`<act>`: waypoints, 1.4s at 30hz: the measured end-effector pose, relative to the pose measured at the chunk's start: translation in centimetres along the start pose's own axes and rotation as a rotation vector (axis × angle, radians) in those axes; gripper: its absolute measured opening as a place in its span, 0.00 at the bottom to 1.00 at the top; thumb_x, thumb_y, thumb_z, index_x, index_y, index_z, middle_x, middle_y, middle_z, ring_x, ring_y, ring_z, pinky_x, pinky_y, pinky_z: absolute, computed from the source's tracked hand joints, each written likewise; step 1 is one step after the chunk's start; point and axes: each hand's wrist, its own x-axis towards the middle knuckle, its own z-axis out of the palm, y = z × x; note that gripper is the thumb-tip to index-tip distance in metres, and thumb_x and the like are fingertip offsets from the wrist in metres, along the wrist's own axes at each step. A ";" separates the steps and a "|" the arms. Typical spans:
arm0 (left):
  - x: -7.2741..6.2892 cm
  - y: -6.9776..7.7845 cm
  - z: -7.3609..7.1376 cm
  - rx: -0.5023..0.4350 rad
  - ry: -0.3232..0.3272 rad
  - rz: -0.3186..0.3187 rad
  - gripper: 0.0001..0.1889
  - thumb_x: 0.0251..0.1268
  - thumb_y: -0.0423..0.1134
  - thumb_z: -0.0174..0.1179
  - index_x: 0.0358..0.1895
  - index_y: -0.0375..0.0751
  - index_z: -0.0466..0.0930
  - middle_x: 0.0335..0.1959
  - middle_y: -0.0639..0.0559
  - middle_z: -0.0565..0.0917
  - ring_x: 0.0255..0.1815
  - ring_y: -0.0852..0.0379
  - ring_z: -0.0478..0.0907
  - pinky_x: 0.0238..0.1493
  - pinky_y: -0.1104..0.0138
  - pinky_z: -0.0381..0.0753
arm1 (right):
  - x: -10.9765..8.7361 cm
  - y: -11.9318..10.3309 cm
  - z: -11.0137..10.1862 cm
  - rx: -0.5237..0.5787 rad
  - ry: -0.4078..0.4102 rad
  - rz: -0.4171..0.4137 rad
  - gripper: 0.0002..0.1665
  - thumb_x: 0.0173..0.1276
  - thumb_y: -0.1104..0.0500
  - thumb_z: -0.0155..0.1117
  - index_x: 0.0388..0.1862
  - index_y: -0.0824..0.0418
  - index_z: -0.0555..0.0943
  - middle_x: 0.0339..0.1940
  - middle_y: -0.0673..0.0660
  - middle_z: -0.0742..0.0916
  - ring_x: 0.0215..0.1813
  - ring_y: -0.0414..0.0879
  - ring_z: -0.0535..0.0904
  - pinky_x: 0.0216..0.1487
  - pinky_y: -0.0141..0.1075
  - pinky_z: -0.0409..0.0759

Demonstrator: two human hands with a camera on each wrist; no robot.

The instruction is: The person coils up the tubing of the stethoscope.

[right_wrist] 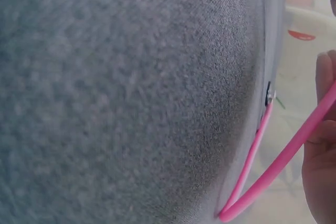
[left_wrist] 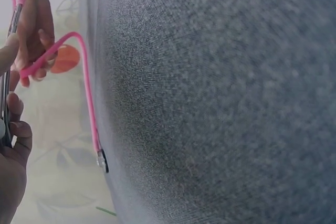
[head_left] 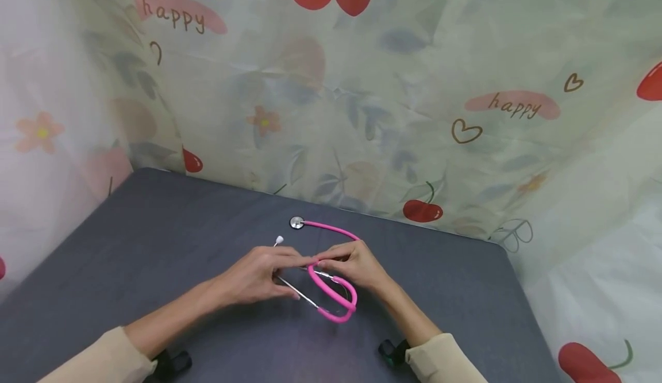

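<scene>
L hand (head_left: 261, 276) grips metal tubes (head_left: 300, 294) of pink stethoscope (head_left: 331, 294), ctr of head frame; R hand (head_left: 359, 265) pinches its tubing (head_left: 333, 228). Loop hangs just below hands. Earpiece (head_left: 279, 240) pokes out above L hand. Round end (head_left: 297, 222) on dark surface (head_left: 207, 222), above hands. Printed cloth (head_left: 331, 113) w/ "happy" across top.

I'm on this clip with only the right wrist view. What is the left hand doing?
Observer: The left hand grips the stethoscope by its metal arms.
Operator: Does anything show beyond that hand?
Observer: Yes, in the head view a white earpiece shows just above it.
Operator: I get the chest piece nearly edge-on. How does it look from above?
Observer: The head view shows its round silver face with a dark rim.
</scene>
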 end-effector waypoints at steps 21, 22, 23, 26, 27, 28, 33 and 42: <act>-1.7 -0.6 -1.7 -0.071 0.129 -0.153 0.31 0.45 0.43 0.80 0.58 0.55 0.82 0.40 0.67 0.81 0.23 0.67 0.71 0.25 0.72 0.75 | -3.4 4.7 -2.7 -0.553 0.076 0.123 0.14 0.67 0.54 0.70 0.51 0.45 0.88 0.29 0.42 0.87 0.25 0.36 0.72 0.27 0.30 0.71; -1.8 -0.7 -1.8 -0.073 0.129 -0.166 0.31 0.46 0.43 0.79 0.58 0.55 0.82 0.41 0.68 0.81 0.24 0.67 0.71 0.25 0.72 0.75 | -3.5 4.8 -2.9 -0.588 0.077 0.097 0.14 0.67 0.55 0.70 0.51 0.45 0.88 0.28 0.43 0.87 0.26 0.35 0.71 0.28 0.31 0.71; -1.8 -0.7 -1.8 -0.073 0.131 -0.174 0.31 0.46 0.43 0.79 0.58 0.55 0.82 0.40 0.67 0.81 0.24 0.67 0.71 0.26 0.72 0.75 | -3.6 5.0 -3.1 -0.617 0.078 0.071 0.15 0.66 0.56 0.71 0.51 0.46 0.88 0.27 0.44 0.86 0.26 0.35 0.71 0.28 0.32 0.71; -1.9 -0.9 -1.8 -0.067 0.138 -0.201 0.31 0.47 0.45 0.79 0.59 0.55 0.82 0.35 0.66 0.80 0.24 0.66 0.71 0.26 0.71 0.75 | -3.5 5.1 -3.2 -0.674 0.095 -0.001 0.16 0.65 0.59 0.71 0.52 0.49 0.87 0.29 0.43 0.86 0.28 0.35 0.73 0.35 0.35 0.74; -1.9 -0.9 -1.7 -0.064 0.147 -0.211 0.31 0.47 0.45 0.79 0.59 0.56 0.82 0.32 0.66 0.79 0.23 0.66 0.71 0.25 0.71 0.75 | -3.5 5.1 -3.2 -0.674 0.102 -0.013 0.17 0.65 0.61 0.71 0.53 0.50 0.86 0.30 0.43 0.87 0.30 0.35 0.74 0.37 0.36 0.76; -1.9 -0.9 -1.7 -0.060 0.157 -0.220 0.31 0.47 0.45 0.79 0.59 0.56 0.81 0.30 0.65 0.78 0.23 0.66 0.71 0.25 0.71 0.75 | -3.5 5.0 -3.1 -0.668 0.110 -0.014 0.17 0.65 0.62 0.71 0.53 0.51 0.85 0.31 0.44 0.87 0.31 0.35 0.75 0.38 0.37 0.77; -1.9 -1.2 -1.7 -0.057 0.204 -0.249 0.32 0.46 0.43 0.79 0.59 0.55 0.81 0.30 0.64 0.79 0.23 0.65 0.71 0.24 0.71 0.74 | -3.5 4.7 -2.8 -0.592 0.126 -0.005 0.17 0.65 0.66 0.70 0.51 0.51 0.85 0.38 0.49 0.88 0.36 0.34 0.79 0.39 0.36 0.79; -1.7 -1.9 -1.7 0.029 0.280 -0.300 0.30 0.45 0.41 0.80 0.57 0.51 0.82 0.40 0.60 0.87 0.23 0.67 0.71 0.24 0.71 0.74 | -2.8 4.0 -2.0 -0.550 0.085 -0.152 0.17 0.61 0.67 0.73 0.48 0.53 0.89 0.34 0.45 0.86 0.34 0.35 0.77 0.35 0.31 0.76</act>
